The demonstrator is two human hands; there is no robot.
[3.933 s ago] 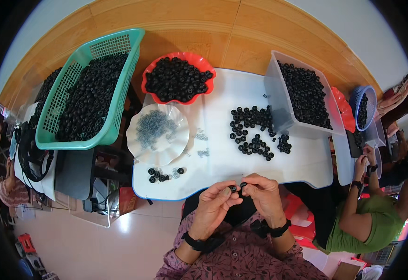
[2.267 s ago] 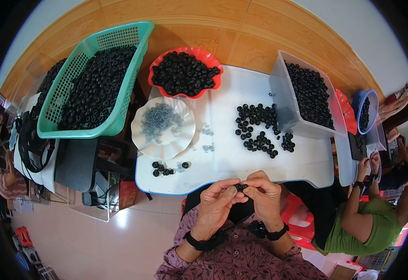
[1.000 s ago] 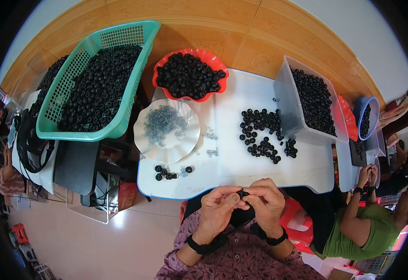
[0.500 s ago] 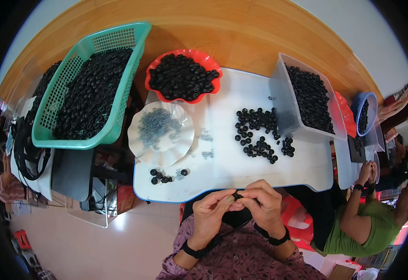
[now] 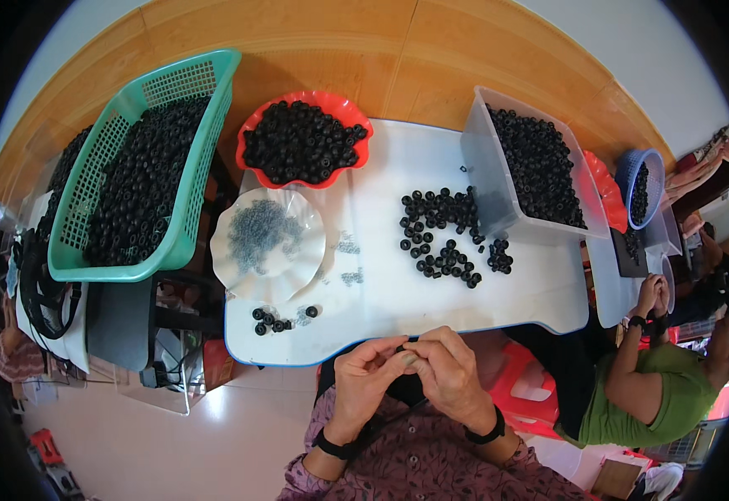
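Note:
My left hand [image 5: 364,382] and my right hand [image 5: 454,376] meet just off the table's front edge, fingertips pinched together. Between them is a small black round part [image 5: 403,348], mostly covered by the fingers. Several like black parts [image 5: 274,323] lie at the front left of the white table [image 5: 456,305], and a wider scatter of black parts [image 5: 443,209] is spread at its middle right. A wavy-rimmed white plate [image 5: 307,280] holds a heap of tiny grey pieces [image 5: 260,234], too small to name. A few more tiny grey pieces [image 5: 350,277] lie beside the plate.
A red bowl [image 5: 364,163], a green basket [image 5: 182,249] and a clear plastic bin [image 5: 483,179] hold heaps of black parts. At the right, a person in a green shirt [image 5: 665,397] works with both hands together. A red stool [image 5: 521,384] stands between us.
My fingers have closed further over the black part, with my right hand turned inward. The whole view has shifted slightly, so the table things appear farther left.

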